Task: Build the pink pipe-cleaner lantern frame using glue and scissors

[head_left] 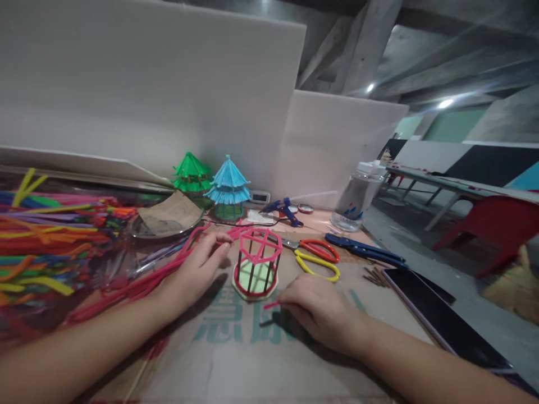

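Note:
A small frame (pixel 260 247) stands upright on the cardboard, with a pink ring and crossed spokes on top, dark posts, and a pale green base (pixel 255 278) edged in red. My right hand (pixel 320 314), just right of the base, pinches a short pink strip (pixel 272 305) that points left. To the left of the frame, my left hand (pixel 206 261) rests near pink pipe cleaners (pixel 168 269), its fingers slightly bent and apart, with nothing seen between them. Scissors (pixel 318 258) with red and yellow handles lie behind my right hand.
Colourful pipe cleaners (pixel 54 241) pile at the left. Green (pixel 191 171) and blue (pixel 228 188) model pavilions stand behind, near a glue gun (pixel 286 212) and a bottle (pixel 357 196). Blue-handled pliers (pixel 366 249) and a phone (pixel 446 320) lie at the right.

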Demonstrator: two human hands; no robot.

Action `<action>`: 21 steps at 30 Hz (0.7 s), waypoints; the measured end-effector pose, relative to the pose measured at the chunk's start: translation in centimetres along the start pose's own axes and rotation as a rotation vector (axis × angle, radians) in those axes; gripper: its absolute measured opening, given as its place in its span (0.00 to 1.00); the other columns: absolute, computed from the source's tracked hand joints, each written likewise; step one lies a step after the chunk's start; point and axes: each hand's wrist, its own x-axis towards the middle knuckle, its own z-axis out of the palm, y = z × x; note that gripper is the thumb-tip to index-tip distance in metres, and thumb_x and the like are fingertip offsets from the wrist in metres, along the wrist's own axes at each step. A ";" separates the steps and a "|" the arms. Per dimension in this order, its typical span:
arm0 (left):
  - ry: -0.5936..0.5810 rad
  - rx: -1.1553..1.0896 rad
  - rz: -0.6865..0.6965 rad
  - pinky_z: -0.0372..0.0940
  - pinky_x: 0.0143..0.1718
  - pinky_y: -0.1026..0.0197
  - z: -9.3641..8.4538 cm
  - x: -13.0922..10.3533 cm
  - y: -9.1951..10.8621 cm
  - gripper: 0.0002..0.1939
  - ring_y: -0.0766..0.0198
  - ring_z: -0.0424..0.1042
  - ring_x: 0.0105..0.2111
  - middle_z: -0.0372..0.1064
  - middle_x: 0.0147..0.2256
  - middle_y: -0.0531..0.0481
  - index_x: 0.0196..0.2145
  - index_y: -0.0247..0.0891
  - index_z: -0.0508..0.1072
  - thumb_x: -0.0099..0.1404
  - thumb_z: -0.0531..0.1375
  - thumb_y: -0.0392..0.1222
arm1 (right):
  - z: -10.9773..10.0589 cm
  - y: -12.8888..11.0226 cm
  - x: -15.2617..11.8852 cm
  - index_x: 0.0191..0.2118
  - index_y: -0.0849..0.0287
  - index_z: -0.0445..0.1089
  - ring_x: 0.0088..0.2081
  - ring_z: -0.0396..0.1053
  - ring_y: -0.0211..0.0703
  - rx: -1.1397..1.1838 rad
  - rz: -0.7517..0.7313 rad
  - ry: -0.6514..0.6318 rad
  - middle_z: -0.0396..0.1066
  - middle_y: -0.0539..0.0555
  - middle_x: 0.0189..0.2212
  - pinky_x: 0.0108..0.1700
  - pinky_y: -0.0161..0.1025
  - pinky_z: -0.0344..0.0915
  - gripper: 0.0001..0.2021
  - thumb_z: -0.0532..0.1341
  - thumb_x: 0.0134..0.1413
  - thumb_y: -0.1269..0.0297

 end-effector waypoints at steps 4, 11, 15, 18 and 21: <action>-0.185 0.016 0.027 0.70 0.52 0.52 0.1 0.7 0.2 0.22 0.51 0.75 0.50 0.76 0.49 0.43 0.55 0.40 0.73 0.73 0.56 0.58 | -0.6 -0.3 -0.2 0.41 0.58 0.71 0.31 0.70 0.40 -0.042 0.040 0.008 0.76 0.52 0.30 0.35 0.36 0.64 0.06 0.57 0.69 0.69; -0.388 0.336 0.258 0.67 0.50 0.55 0.0 -0.8 2.8 0.18 0.54 0.75 0.45 0.78 0.43 0.46 0.42 0.40 0.78 0.77 0.51 0.51 | -5.2 -1.8 3.6 0.39 0.58 0.72 0.29 0.68 0.38 -0.107 0.256 0.003 0.75 0.52 0.30 0.32 0.34 0.61 0.06 0.58 0.69 0.67; -0.435 0.496 0.464 0.63 0.38 0.59 0.9 -2.3 3.6 0.17 0.58 0.73 0.35 0.77 0.33 0.48 0.34 0.39 0.76 0.76 0.52 0.48 | -7.1 -1.8 7.0 0.37 0.59 0.73 0.35 0.69 0.41 -0.185 0.303 -0.099 0.74 0.53 0.33 0.35 0.35 0.61 0.05 0.61 0.65 0.72; -0.480 0.512 0.574 0.61 0.36 0.60 1.3 -2.9 3.9 0.16 0.60 0.71 0.32 0.75 0.30 0.49 0.34 0.38 0.75 0.76 0.54 0.47 | -7.4 -1.5 8.8 0.35 0.59 0.75 0.36 0.68 0.40 -0.230 0.335 -0.186 0.73 0.53 0.35 0.35 0.36 0.59 0.06 0.62 0.63 0.75; -0.419 0.457 0.557 0.61 0.35 0.61 1.0 -2.9 4.1 0.13 0.62 0.70 0.31 0.74 0.30 0.50 0.33 0.38 0.74 0.74 0.57 0.46 | -7.0 -1.3 9.5 0.34 0.59 0.77 0.34 0.68 0.39 -0.251 0.366 -0.234 0.74 0.51 0.32 0.35 0.36 0.57 0.09 0.61 0.61 0.78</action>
